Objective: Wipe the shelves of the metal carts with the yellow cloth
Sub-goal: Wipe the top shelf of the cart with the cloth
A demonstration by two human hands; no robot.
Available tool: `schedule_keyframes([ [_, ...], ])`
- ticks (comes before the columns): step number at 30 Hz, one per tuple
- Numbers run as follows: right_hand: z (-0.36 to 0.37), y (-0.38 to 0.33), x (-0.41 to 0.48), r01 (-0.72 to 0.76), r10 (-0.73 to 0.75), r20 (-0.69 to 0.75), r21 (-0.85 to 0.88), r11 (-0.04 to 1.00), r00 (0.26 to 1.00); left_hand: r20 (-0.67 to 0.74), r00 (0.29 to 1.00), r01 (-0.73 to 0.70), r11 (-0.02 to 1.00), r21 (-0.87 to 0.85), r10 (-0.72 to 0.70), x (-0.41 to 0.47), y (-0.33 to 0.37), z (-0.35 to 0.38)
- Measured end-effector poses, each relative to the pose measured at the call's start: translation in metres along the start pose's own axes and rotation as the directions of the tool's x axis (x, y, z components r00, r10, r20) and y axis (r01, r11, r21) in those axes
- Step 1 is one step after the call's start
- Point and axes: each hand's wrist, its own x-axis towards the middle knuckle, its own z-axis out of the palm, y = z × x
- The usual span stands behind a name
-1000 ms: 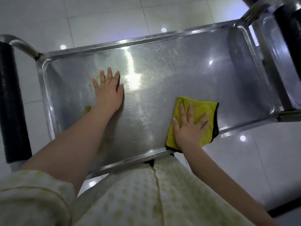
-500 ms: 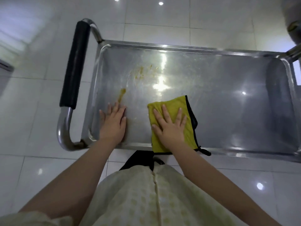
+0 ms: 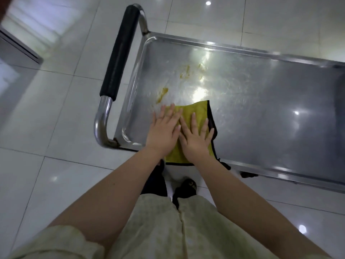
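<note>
left hand (image 3: 162,132) now on yellow cloth (image 3: 194,116)

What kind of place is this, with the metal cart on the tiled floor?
Likely a commercial kitchen or canteen service area, though that is uncertain: a stainless steel cart shelf with yellowish food-like smears, its black padded push handle, and glossy white floor tiles.

Yellow cloth (image 3: 196,111) — black-edged

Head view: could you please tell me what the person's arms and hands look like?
Both forearms are bare. The left hand and right hand carry no gloves, rings or watch. A pale cream sleeve with a faint yellowish check covers the left upper arm.
</note>
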Motion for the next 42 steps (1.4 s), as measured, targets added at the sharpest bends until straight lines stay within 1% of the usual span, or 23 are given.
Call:
schedule_keyframes([
  [1,-0.002,-0.004,0.003,0.018,-0.017,-0.006,0.155,0.988,1.000,0.022,1.000,-0.023,1.000,0.013,0.022,0.008,-0.002,0.001],
  [3,-0.008,-0.005,0.005,0.009,0.033,-0.079,0.483,0.875,0.996,0.087,0.994,-0.067,0.996,0.051,0.063,0.019,-0.004,0.009],
  [4,-0.010,-0.004,0.003,-0.020,0.102,-0.105,0.592,0.806,0.989,0.124,0.988,-0.098,0.992,0.082,0.088,0.021,-0.005,0.015],
  [6,-0.011,-0.003,-0.004,-0.090,0.240,-0.136,0.668,0.739,0.961,0.159,0.980,-0.146,0.980,0.135,0.124,0.022,-0.006,0.027],
  [7,-0.010,-0.005,-0.006,-0.103,0.270,-0.156,0.662,0.743,0.950,0.150,0.980,-0.150,0.978,0.143,0.128,0.022,-0.007,0.031],
  [9,-0.008,-0.008,-0.003,-0.080,0.252,-0.214,0.592,0.802,0.944,0.123,0.982,-0.160,0.978,0.132,0.144,0.025,-0.010,0.033],
  [11,-0.007,-0.007,0.005,-0.063,0.186,-0.248,0.434,0.899,0.951,0.136,0.972,-0.209,0.969,0.134,0.191,0.033,-0.016,0.028],
  [13,-0.004,-0.007,0.012,-0.106,0.159,-0.210,0.243,0.964,0.965,0.170,0.951,-0.284,0.945,0.159,0.258,0.043,-0.028,0.020],
  [15,0.001,-0.010,0.015,-0.175,0.187,-0.185,0.080,0.981,0.965,0.214,0.920,-0.369,0.908,0.198,0.327,0.056,-0.041,0.007],
  [16,0.003,-0.013,0.016,-0.213,0.216,-0.189,0.037,0.976,0.958,0.237,0.902,-0.411,0.883,0.226,0.360,0.063,-0.046,0.000],
  [18,0.003,-0.024,0.019,-0.295,0.294,-0.195,0.026,0.955,0.936,0.249,0.886,-0.454,0.841,0.296,0.391,0.077,-0.050,-0.019],
  [20,0.003,-0.038,0.026,-0.341,0.333,-0.189,-0.012,0.940,0.924,0.177,0.909,-0.417,0.842,0.344,0.378,0.096,-0.049,-0.049],
  [22,0.004,-0.051,0.034,-0.327,0.312,-0.151,-0.086,0.941,0.938,0.098,0.930,-0.365,0.864,0.347,0.353,0.116,-0.053,-0.087],
  [24,0.007,-0.059,0.043,-0.320,0.308,-0.102,-0.134,0.938,0.946,0.092,0.940,-0.340,0.880,0.332,0.328,0.136,-0.065,-0.126],
  [26,0.007,-0.064,0.053,-0.363,0.353,-0.096,-0.132,0.922,0.931,0.096,0.945,-0.328,0.912,0.248,0.314,0.149,-0.087,-0.161],
  [29,0.008,-0.085,0.070,-0.417,0.409,-0.096,-0.087,0.905,0.907,0.013,0.947,-0.320,0.947,0.000,0.320,0.151,-0.127,-0.194],
  [31,0.013,-0.115,0.079,-0.345,0.340,-0.065,-0.100,0.933,0.938,-0.022,0.925,-0.381,0.923,-0.054,0.380,0.145,-0.143,-0.198],
  [33,0.026,-0.145,0.083,-0.189,0.187,-0.031,-0.183,0.965,0.982,-0.059,0.904,-0.427,0.901,-0.072,0.424,0.140,-0.152,-0.190],
  [35,0.036,-0.160,0.082,-0.048,0.053,0.010,-0.255,0.966,0.999,-0.120,0.900,-0.433,0.893,-0.123,0.420,0.137,-0.156,-0.181],
  [37,0.034,-0.151,0.079,0.000,0.009,0.034,-0.266,0.964,0.999,-0.164,0.899,-0.431,0.887,-0.167,0.406,0.137,-0.159,-0.177],
  [39,0.023,-0.123,0.074,-0.055,0.055,-0.008,-0.265,0.963,0.998,-0.170,0.899,-0.431,0.883,-0.186,0.403,0.138,-0.159,-0.177],
  [41,0.007,-0.080,0.063,-0.225,0.216,-0.067,-0.227,0.948,0.974,-0.157,0.899,-0.433,0.885,-0.169,0.409,0.138,-0.157,-0.179],
  [42,-0.002,-0.055,0.055,-0.329,0.315,-0.098,-0.209,0.921,0.944,-0.142,0.899,-0.432,0.890,-0.147,0.414,0.137,-0.155,-0.180],
])
